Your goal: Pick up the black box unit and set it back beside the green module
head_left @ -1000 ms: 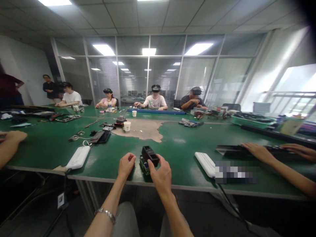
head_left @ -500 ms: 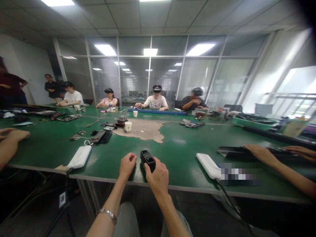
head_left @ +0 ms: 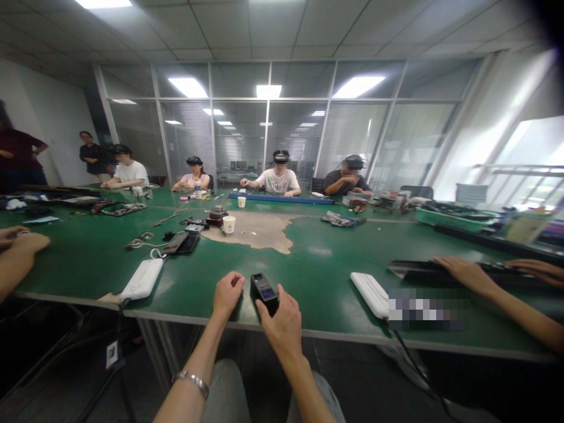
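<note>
A small black box-shaped device (head_left: 264,292) with buttons and a little screen on its upper face is at the near edge of the green table (head_left: 326,294). My right hand (head_left: 284,317) holds its near end, thumb on the left and fingers on the right. To the left of the device, my left hand (head_left: 228,294) rests by the table edge with its fingers curled closed; nothing shows in them. A gap separates that hand from the device. The device's underside is hidden, and its exact kind I cannot make out.
White power banks (head_left: 143,279) with cables lie on both sides. Farther off are a paper cup (head_left: 228,225), phones (head_left: 185,241), glasses (head_left: 140,239) and a green basket (head_left: 456,220). A neighbour's hands (head_left: 471,273) work on a dark rail at right. Several people sit opposite.
My right thumb and fingers have shifted off the device's top to its sides, uncovering more of its screen. My left hand has stayed put.
</note>
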A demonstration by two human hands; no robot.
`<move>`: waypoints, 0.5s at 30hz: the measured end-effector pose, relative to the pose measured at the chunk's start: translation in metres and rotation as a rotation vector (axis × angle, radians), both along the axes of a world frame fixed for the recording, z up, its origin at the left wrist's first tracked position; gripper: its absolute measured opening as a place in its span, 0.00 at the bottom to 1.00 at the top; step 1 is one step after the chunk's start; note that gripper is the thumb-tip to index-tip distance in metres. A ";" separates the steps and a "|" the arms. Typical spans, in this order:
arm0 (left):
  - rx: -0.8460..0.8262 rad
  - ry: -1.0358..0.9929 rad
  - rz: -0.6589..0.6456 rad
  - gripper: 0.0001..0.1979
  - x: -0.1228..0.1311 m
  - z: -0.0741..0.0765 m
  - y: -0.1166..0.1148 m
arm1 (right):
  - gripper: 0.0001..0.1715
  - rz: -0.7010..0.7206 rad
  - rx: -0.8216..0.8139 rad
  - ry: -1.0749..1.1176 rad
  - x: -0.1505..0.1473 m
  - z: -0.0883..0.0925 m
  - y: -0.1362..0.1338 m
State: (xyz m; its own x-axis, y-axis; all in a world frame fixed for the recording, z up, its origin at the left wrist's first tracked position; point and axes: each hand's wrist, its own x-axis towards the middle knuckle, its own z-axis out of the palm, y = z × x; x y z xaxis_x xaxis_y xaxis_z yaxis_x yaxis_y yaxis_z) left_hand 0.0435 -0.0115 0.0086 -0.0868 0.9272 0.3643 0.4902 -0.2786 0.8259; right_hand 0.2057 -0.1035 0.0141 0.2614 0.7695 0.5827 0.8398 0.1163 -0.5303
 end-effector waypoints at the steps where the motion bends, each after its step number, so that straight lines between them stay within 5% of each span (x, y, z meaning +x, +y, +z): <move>1: 0.001 0.001 -0.004 0.10 0.000 0.000 0.000 | 0.38 0.001 -0.010 -0.001 0.000 0.000 0.000; 15: 0.009 -0.012 -0.014 0.10 -0.001 0.001 -0.001 | 0.24 0.056 0.005 0.035 0.003 -0.002 0.002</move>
